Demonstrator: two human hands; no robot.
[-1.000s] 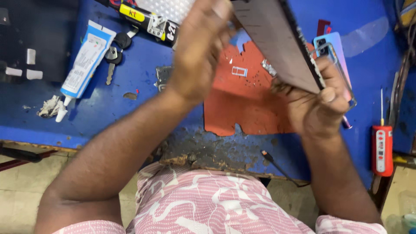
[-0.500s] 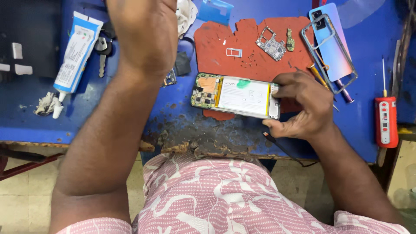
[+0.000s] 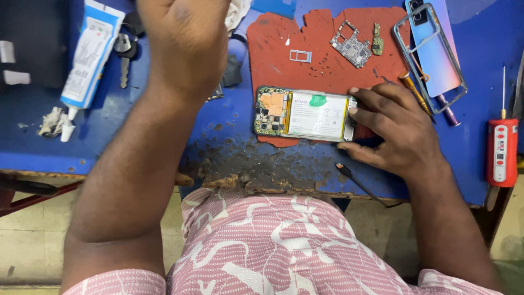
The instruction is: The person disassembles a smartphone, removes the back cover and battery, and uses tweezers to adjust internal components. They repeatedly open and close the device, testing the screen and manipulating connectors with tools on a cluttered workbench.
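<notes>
An opened phone, with its white battery and green circuit board exposed, lies flat on the near edge of a red mat. My right hand grips the phone's right end, fingers spread over its edge. My left hand is raised over the far left of the table, its back toward the camera. Its fingers are curled and partly cut off by the frame, so I cannot see whether it holds anything. It touches nothing I can see.
On the mat lie a bare circuit board, a small green board and a SIM tray. A blue phone back cover and thin screwdrivers lie right. A red-handled tool, glue tube, keys and black probe surround them.
A second ago both hands held the phone tilted up near the camera. It now lies flat on the mat under my right hand; my left hand has let go and moved away.
</notes>
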